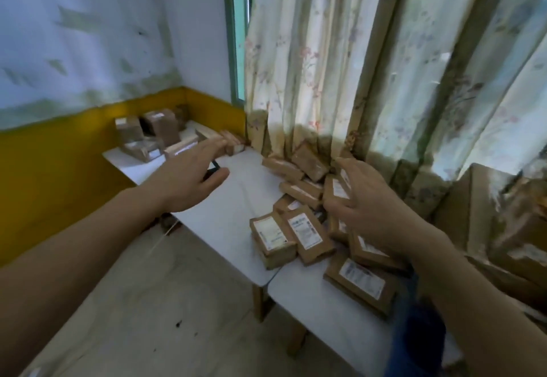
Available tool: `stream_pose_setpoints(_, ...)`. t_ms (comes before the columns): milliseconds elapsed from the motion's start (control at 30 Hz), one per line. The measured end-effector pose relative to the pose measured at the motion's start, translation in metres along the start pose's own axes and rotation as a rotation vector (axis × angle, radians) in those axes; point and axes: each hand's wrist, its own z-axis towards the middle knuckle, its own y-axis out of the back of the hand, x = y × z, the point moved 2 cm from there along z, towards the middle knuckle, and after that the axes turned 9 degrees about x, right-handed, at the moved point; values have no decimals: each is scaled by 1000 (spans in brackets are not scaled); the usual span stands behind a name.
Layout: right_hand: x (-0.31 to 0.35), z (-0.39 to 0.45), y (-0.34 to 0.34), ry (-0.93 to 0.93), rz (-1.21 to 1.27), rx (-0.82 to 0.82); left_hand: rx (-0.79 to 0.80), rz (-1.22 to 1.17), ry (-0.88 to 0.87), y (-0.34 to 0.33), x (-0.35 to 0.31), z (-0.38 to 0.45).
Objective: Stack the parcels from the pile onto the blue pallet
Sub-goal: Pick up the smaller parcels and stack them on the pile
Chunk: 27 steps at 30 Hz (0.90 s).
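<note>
Brown parcels are heaped on white tables beside a flowered curtain [325, 65].

Nearest, a labelled parcel [359, 285] is seen flat on the near table [319, 311], with the main pile [299, 199] just beyond, spread against the curtain's hem. The right hand [364, 208] is closed around an upright parcel [336, 188] in that pile. The left hand [189, 175] is held open, fingers spread, above the bare far table [233, 199], gripping nothing. Farther back, more parcels [154, 134] are gathered in the corner. A blue pallet cannot be made out.
</note>
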Motion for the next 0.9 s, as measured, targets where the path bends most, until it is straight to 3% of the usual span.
stream_pose_setpoints(167, 42, 64, -69, -47, 187, -40, 11, -105, 71, -17, 73, 11)
stream_pose_setpoints(567, 34, 233, -165, -216, 451, 28, 44, -334, 373, -89, 230, 78)
stream_pose_setpoints(900, 115, 405, -187, -65, 541, 53, -163, -471, 581, -81, 358, 117)
